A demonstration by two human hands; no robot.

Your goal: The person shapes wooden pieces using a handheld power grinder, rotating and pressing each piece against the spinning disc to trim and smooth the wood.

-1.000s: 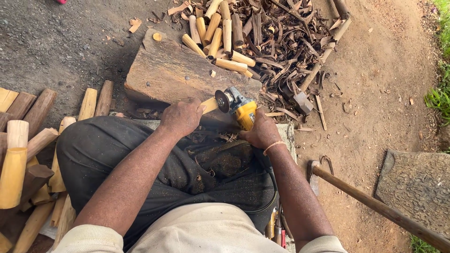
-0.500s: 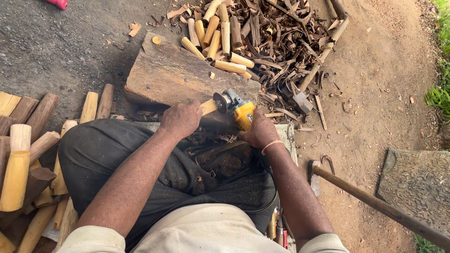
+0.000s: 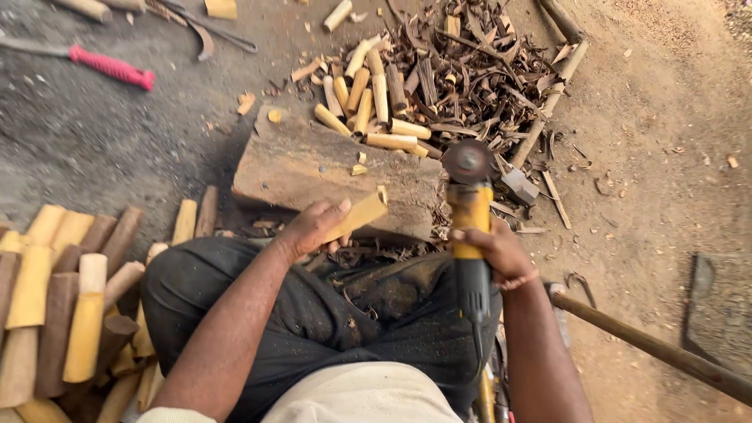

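My left hand grips a short, pale yellow wooden piece, tilted with its far end over the edge of a flat wooden block. My right hand is wrapped round the body of a yellow and black angle grinder. The grinder points away from me, and its round disc hangs to the right of the wooden piece, clear of it. Both forearms reach out over my dark-trousered lap.
Stacked wooden billets lie at my left. Several cut pegs and a heap of bark shavings lie beyond the block. A red-handled tool rests at the far left, and a long wooden handle crosses the dirt at right.
The grinder has swung off the wooden piece to the right and now points straight ahead. The two hands have drawn apart, and the view has moved closer.
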